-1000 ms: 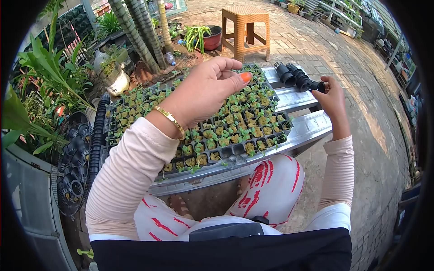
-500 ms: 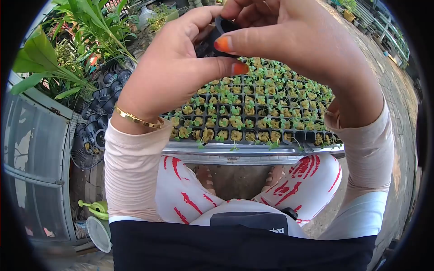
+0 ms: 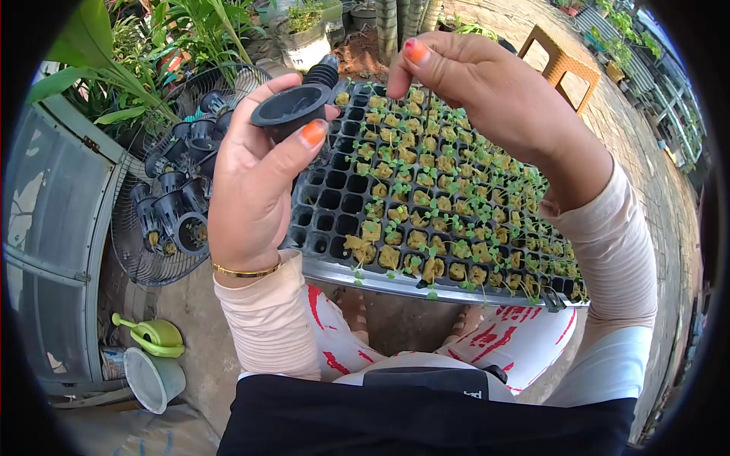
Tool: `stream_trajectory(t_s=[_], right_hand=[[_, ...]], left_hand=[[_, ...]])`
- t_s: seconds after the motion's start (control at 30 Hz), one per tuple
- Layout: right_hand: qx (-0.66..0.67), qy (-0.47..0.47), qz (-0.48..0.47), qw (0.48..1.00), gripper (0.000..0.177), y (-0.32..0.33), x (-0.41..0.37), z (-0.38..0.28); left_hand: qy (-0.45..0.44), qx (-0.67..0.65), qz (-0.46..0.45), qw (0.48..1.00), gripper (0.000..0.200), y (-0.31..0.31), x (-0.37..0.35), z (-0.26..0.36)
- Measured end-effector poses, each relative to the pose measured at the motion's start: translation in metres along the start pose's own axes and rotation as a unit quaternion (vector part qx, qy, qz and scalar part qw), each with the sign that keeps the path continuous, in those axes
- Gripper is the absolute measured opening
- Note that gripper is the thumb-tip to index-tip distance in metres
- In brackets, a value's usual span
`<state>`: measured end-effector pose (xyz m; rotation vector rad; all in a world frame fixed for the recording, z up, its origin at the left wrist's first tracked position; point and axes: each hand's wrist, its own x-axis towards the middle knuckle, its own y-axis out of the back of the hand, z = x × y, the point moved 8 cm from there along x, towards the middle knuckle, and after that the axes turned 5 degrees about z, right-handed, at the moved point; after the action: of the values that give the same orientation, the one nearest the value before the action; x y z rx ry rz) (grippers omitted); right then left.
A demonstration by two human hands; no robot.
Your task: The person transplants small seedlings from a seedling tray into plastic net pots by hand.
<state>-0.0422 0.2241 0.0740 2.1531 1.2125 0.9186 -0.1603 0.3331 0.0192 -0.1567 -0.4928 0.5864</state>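
My left hand [image 3: 255, 171] holds a black net cup [image 3: 293, 105] by its side, the round rim tilted up toward me. Beside the cup, at its far right, is a dark ribbed piece with a clear tip [image 3: 323, 72]. Over the seedling tray [image 3: 329, 199], my right hand [image 3: 487, 87] is raised with thumb and fingertips pressed together. A thin dark thing shows below those fingertips, too small to name. Small green seedlings in brownish plugs [image 3: 417, 240] fill much of the tray. Several cells on its left side have no plugs.
A wire basket [image 3: 137, 267] of black cups stands at the left. Nearer me are a green watering can [image 3: 157, 337] and a pale bucket [image 3: 154, 380]. Potted plants [image 3: 303, 29] stand beyond the tray, and an orange stool [image 3: 561, 62] at the far right.
My hands have moved apart. My left hand has moved left and down with the black cup, and my right hand has let go of it. The view has shifted, showing more of the tray.
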Motion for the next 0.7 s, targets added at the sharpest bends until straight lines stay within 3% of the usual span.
stream_trajectory(t_s=[0.03, 0.07, 0.17, 0.2, 0.3, 0.7], right_hand=[[-0.036, -0.033, -0.035, 0.998, 0.036, -0.006, 0.001, 0.004], [-0.031, 0.015, -0.013, 0.999, 0.028, -0.012, 0.006, 0.008], [-0.004, -0.003, 0.018, 1.000, 0.023, -0.027, 0.009, 0.018], [-0.024, 0.029, 0.039, 0.999, 0.018, -0.028, 0.009, 0.015], [-0.075, 0.030, 0.020, 0.997, 0.018, -0.036, 0.011, 0.025], [-0.047, -0.057, -0.030, 0.997, 0.017, -0.055, 0.011, 0.044]], left_hand=[[0.000, 0.001, 0.018, 1.000, 0.054, 0.001, -0.001, 0.000], [0.014, -0.046, 0.035, 0.998, 0.053, 0.006, 0.001, -0.005], [0.032, -0.028, 0.030, 0.999, 0.053, 0.009, 0.000, -0.013], [0.033, -0.030, 0.033, 0.998, 0.053, 0.011, 0.001, -0.014], [0.030, -0.031, 0.035, 0.998, 0.053, 0.016, 0.004, -0.019], [0.022, -0.016, 0.047, 0.999, 0.059, 0.018, 0.000, -0.016]])
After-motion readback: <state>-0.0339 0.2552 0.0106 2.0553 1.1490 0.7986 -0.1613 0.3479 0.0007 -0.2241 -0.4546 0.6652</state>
